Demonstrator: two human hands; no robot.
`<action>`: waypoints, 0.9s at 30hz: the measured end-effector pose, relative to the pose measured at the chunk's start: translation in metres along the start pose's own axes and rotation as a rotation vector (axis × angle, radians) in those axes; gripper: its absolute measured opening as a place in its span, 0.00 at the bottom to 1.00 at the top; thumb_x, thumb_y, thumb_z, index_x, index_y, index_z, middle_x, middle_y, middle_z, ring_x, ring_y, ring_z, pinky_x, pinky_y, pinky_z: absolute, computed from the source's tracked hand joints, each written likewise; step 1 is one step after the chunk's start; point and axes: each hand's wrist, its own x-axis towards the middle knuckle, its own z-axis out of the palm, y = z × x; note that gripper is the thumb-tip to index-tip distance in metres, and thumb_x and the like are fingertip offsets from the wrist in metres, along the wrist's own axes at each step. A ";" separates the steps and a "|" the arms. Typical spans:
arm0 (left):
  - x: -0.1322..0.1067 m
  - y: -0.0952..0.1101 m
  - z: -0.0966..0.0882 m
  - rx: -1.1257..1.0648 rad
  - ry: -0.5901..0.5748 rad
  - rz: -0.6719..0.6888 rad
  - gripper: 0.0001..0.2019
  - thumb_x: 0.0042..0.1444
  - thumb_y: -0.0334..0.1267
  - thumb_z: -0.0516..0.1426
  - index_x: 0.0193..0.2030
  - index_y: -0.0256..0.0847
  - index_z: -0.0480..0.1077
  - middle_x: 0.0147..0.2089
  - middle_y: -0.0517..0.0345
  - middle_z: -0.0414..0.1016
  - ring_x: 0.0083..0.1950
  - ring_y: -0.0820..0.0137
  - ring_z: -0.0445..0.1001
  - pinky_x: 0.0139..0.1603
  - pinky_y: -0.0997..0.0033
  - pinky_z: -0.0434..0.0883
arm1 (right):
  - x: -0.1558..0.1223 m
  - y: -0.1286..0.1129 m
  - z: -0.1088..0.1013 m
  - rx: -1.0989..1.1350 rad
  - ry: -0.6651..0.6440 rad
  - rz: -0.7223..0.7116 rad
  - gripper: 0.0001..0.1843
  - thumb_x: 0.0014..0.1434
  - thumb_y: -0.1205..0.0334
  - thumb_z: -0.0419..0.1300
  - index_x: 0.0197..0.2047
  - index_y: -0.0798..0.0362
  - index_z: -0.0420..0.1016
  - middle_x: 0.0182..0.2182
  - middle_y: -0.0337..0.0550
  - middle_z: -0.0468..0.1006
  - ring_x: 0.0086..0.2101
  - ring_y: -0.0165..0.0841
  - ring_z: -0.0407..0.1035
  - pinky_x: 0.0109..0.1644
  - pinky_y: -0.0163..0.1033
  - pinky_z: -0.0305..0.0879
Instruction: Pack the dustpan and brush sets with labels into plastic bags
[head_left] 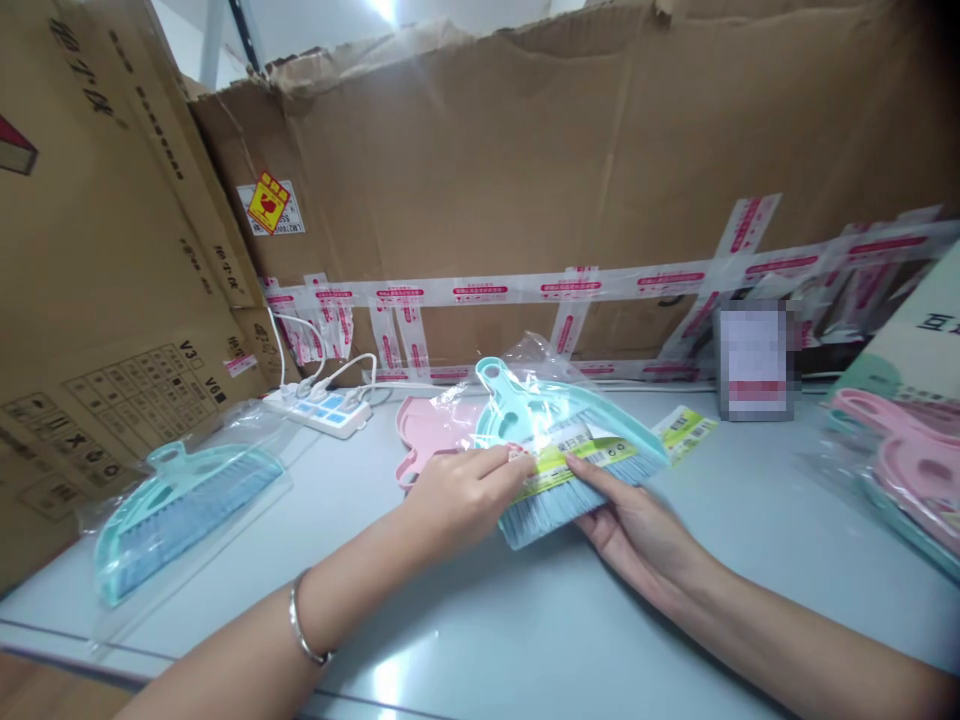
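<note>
Above the middle of the table I hold a mint-green dustpan and brush set (541, 392), tilted, its blue bristles facing me. A yellow-green printed label (574, 462) lies across the bristles. My right hand (637, 530) grips the set from the right, thumb on the label and fingers underneath. My left hand (469, 500) is closed at the label's left end, fingertips pressed to it. Clear plastic wrap (536, 352) shows behind the set. A pink dustpan (427, 425) lies behind my left hand, partly hidden. Another yellow-green label (686, 432) rests on the table just right of the set.
A bagged mint set (191, 510) lies at the left, near a white power strip (322, 410) with plugged cables. Pink and mint sets (919, 465) are stacked at the right. A blurred upright card (756, 360) stands before a large taped cardboard box (480, 180).
</note>
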 end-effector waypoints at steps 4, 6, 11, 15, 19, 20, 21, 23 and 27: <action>-0.001 0.000 -0.001 -0.002 0.070 -0.088 0.10 0.60 0.31 0.48 0.43 0.37 0.70 0.25 0.61 0.72 0.22 0.77 0.69 0.19 0.77 0.59 | 0.000 -0.001 0.000 0.008 -0.011 0.034 0.26 0.48 0.72 0.65 0.52 0.52 0.69 0.39 0.43 0.79 0.38 0.37 0.75 0.40 0.37 0.76; -0.002 0.000 0.001 -0.023 0.072 -0.151 0.11 0.60 0.31 0.47 0.44 0.38 0.70 0.26 0.60 0.73 0.23 0.77 0.70 0.20 0.77 0.61 | -0.001 0.000 0.000 -0.006 -0.043 0.050 0.27 0.47 0.73 0.65 0.52 0.52 0.69 0.39 0.44 0.79 0.38 0.37 0.75 0.40 0.37 0.76; -0.003 0.000 0.006 -0.051 0.058 -0.191 0.10 0.59 0.31 0.48 0.43 0.38 0.70 0.27 0.60 0.75 0.24 0.76 0.72 0.20 0.77 0.62 | -0.003 0.004 0.002 -0.040 -0.102 0.103 0.28 0.45 0.77 0.64 0.51 0.52 0.70 0.37 0.43 0.79 0.39 0.38 0.75 0.42 0.38 0.76; -0.003 0.001 0.006 -0.054 0.019 -0.208 0.09 0.59 0.31 0.48 0.36 0.38 0.70 0.26 0.61 0.74 0.25 0.76 0.72 0.21 0.77 0.62 | -0.004 0.008 0.002 -0.063 -0.153 0.132 0.30 0.43 0.78 0.64 0.50 0.52 0.70 0.37 0.42 0.79 0.41 0.37 0.75 0.44 0.37 0.74; -0.002 0.002 0.005 -0.022 0.077 -0.145 0.10 0.59 0.30 0.48 0.33 0.38 0.69 0.23 0.62 0.72 0.22 0.78 0.68 0.20 0.77 0.60 | -0.005 0.010 0.002 -0.057 -0.167 0.142 0.30 0.44 0.77 0.64 0.52 0.53 0.69 0.39 0.44 0.79 0.41 0.38 0.75 0.44 0.37 0.74; -0.002 0.002 0.005 -0.011 0.094 -0.112 0.10 0.58 0.29 0.48 0.32 0.38 0.69 0.22 0.63 0.70 0.21 0.78 0.67 0.19 0.77 0.59 | -0.005 0.010 0.002 -0.049 -0.151 0.139 0.29 0.45 0.76 0.64 0.52 0.53 0.68 0.39 0.44 0.79 0.40 0.38 0.75 0.44 0.38 0.75; -0.002 0.003 0.004 -0.003 0.106 -0.082 0.10 0.58 0.29 0.48 0.32 0.38 0.69 0.21 0.64 0.69 0.20 0.78 0.65 0.18 0.76 0.57 | -0.005 0.009 0.002 -0.039 -0.129 0.134 0.29 0.46 0.76 0.64 0.53 0.53 0.68 0.39 0.44 0.79 0.39 0.37 0.75 0.43 0.38 0.75; -0.001 0.005 0.003 0.004 0.111 -0.031 0.10 0.57 0.29 0.48 0.31 0.38 0.69 0.20 0.64 0.68 0.19 0.78 0.64 0.17 0.75 0.55 | -0.006 0.009 0.002 -0.022 -0.082 0.122 0.27 0.49 0.75 0.63 0.53 0.54 0.67 0.38 0.44 0.79 0.38 0.37 0.75 0.42 0.38 0.76; 0.000 0.009 0.001 -0.005 0.035 0.008 0.10 0.59 0.31 0.48 0.31 0.39 0.69 0.21 0.63 0.69 0.20 0.77 0.64 0.17 0.73 0.54 | -0.005 0.007 0.002 0.017 -0.031 0.103 0.25 0.53 0.74 0.61 0.54 0.54 0.66 0.38 0.44 0.79 0.36 0.35 0.76 0.40 0.36 0.76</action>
